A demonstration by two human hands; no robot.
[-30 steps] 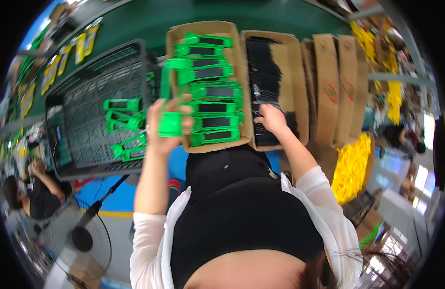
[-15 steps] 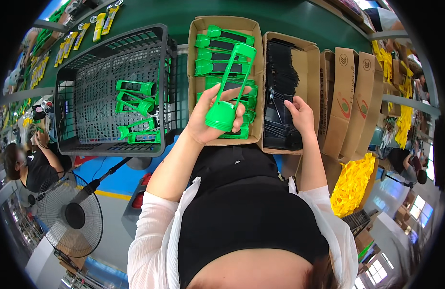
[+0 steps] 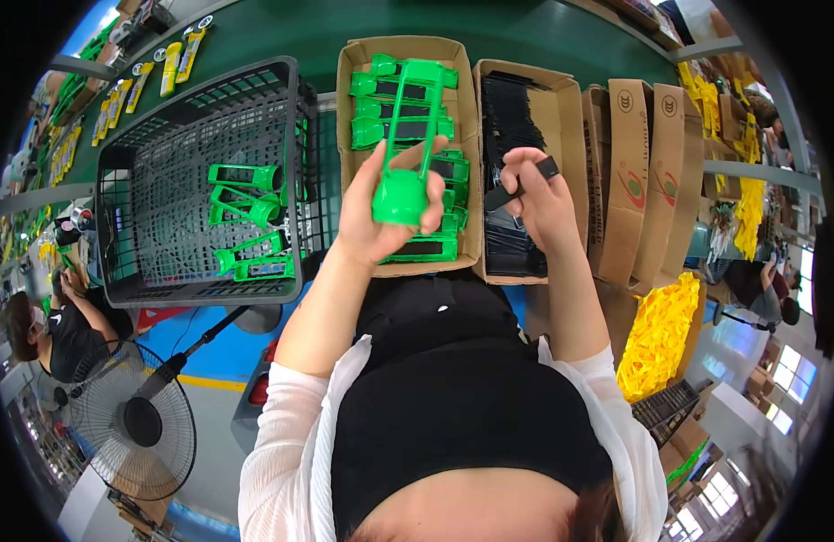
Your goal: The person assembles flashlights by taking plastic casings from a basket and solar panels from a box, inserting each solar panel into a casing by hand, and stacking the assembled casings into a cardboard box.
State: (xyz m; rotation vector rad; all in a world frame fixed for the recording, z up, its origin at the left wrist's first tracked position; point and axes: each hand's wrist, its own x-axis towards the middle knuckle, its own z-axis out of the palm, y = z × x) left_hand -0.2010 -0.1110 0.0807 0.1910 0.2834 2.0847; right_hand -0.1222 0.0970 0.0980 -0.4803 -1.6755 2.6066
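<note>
My left hand (image 3: 364, 203) is wrapped round the cup-shaped base of a green plastic frame (image 3: 400, 195). The frame stands upright, its two long thin arms joined by a crossbar at the top. In my right hand (image 3: 550, 206), raised over a carton (image 3: 561, 122) of stacked black strips (image 3: 509, 117), a flat black strip (image 3: 548, 168) is pinched between bent fingers. Under my left hand, a second carton (image 3: 469, 104) holds several green frames with black strips fitted in them (image 3: 400, 110).
A dark grey mesh crate (image 3: 164, 181) with several green frames (image 3: 245, 176) stands on the left. Folded brown cartons (image 3: 626, 181) lean at the right, above a heap of yellow pieces (image 3: 661, 334). Yellow packages (image 3: 170, 68) lie far left. A fan (image 3: 141, 420) and another person (image 3: 69, 339) are at the left.
My right hand has lifted off the stack with a black strip and moved up and slightly left. My left hand keeps hold of the green frame, shifted a little left in view.
</note>
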